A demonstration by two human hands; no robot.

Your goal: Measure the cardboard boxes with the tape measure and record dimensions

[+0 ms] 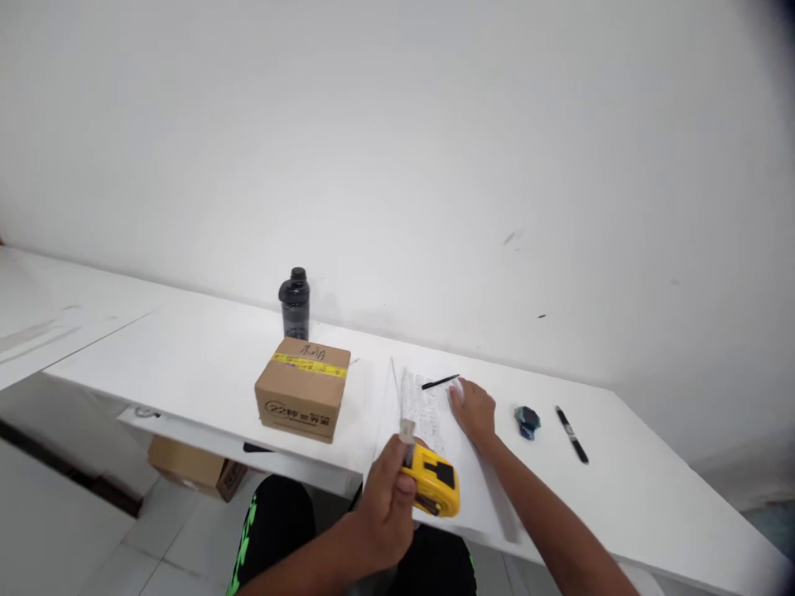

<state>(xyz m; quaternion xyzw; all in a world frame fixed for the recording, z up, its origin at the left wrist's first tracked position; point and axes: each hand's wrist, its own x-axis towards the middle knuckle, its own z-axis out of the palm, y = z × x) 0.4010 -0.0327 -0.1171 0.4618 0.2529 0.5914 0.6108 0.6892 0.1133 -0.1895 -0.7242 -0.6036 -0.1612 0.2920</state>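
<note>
My left hand (386, 497) is closed around a yellow and black tape measure (435, 486) near the table's front edge, with a short metal tip sticking up from it. Flat on a white sheet of paper with writing (428, 410) rests my right hand (475, 410), fingers stretched out, near a black pen (440, 382) that lies on the sheet's far end. Left of the paper stands a small cardboard box (303, 389) sealed with yellow tape.
A dark bottle (295, 303) stands behind the box by the wall. On the white table (621, 480), right of my hand, lie a small dark blue object (527, 422) and a black marker (571, 434). Another cardboard box (192, 468) sits on the floor under the table.
</note>
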